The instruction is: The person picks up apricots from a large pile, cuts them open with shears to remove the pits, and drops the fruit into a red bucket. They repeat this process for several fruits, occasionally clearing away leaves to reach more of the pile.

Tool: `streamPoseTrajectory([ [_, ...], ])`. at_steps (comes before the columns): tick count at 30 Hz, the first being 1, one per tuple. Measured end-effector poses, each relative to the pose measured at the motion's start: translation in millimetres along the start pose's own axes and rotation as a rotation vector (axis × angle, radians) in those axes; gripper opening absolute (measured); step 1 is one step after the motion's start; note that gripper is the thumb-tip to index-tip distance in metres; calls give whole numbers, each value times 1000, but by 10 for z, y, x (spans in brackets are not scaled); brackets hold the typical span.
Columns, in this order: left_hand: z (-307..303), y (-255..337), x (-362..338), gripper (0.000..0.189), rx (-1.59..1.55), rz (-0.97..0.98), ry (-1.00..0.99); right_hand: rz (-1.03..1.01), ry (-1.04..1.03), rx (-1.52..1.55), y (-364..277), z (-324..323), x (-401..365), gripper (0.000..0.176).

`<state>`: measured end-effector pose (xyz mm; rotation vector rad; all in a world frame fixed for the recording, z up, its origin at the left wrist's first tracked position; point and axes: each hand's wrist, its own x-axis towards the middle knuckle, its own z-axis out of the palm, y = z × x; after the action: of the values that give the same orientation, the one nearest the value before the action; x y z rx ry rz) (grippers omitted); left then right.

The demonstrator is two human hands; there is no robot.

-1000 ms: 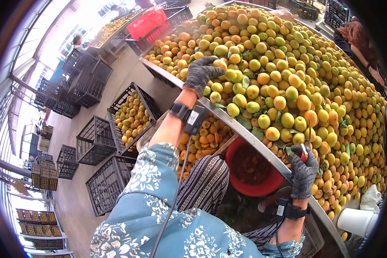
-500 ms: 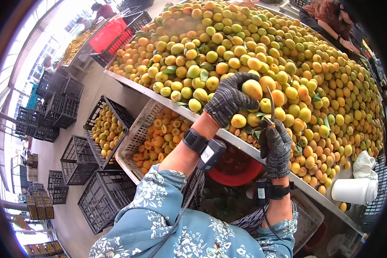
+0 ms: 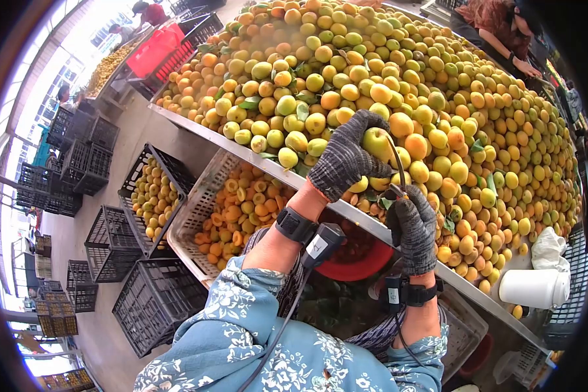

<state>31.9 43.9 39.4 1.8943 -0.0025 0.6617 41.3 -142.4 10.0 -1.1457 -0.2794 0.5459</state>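
Observation:
My left hand (image 3: 347, 157), in a grey knit glove, is closed around a yellow-green apricot (image 3: 375, 142) over the near edge of the fruit pile. A curved knife (image 3: 399, 164) is in my right hand (image 3: 413, 228), also gloved, with the fingers wrapped round its handle. The blade points up and lies along the right side of the held apricot. Beyond both hands spreads a large heap of apricots (image 3: 464, 173) with some green leaves, on a metal-edged table (image 3: 366, 222).
Below the table edge sit a pale crate (image 3: 183, 225) of halved apricots and a red basin (image 3: 359, 262). Black crates (image 3: 157, 304) stand on the floor at left, one holding apricots. A white bucket (image 3: 532, 288) is at right. Another person (image 3: 496, 32) works across the heap.
The knife blade has come from beside the apricot to lie against its right side. The apricot has turned in my left hand, and my right hand has shifted slightly left. The whole view has shifted a little.

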Motion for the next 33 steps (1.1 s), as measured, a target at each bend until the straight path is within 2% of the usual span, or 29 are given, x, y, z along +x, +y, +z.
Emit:
streamPoseTrajectory([
  [3,-20,-43,0,69,-139,-87,-24,-2,-58,-12,-30,-22,-11,30],
  [6,-18,-48,-13,67,-271,-109,-38,9,-40,-2,10,-18,-21,29],
  [8,-17,-26,-12,65,-388,-190,-55,3,-37,-22,26,-21,-19,29],
  [12,48,-47,-24,63,-347,-215,-103,9,-12,-37,25,-6,-32,31],
  [14,79,-32,-52,56,-334,-135,-104,5,12,-6,65,21,4,31],
  [16,67,-5,-74,53,-380,-151,-124,3,37,23,84,7,10,32],
  [18,76,38,-88,50,-429,-169,-144,37,-18,-15,83,-31,-6,29],
  [22,115,102,-129,43,-357,-128,-173,36,-1,-78,125,-23,7,28],
  [25,137,76,-147,50,-556,-207,-275,26,27,-29,182,12,58,28],
  [27,139,73,-139,49,-859,-377,-302,-121,121,-25,190,87,80,28],
  [28,159,63,-138,49,-864,-377,-307,-122,126,-28,150,68,63,28],
  [30,199,25,-153,52,-910,-396,-272,49,8,-9,43,29,21,23],
  [31,220,14,-160,52,-912,-397,-274,48,11,-10,44,32,23,23],
  [33,281,5,-207,47,-1118,-450,-191,-9,26,-112,73,76,43,21],
])
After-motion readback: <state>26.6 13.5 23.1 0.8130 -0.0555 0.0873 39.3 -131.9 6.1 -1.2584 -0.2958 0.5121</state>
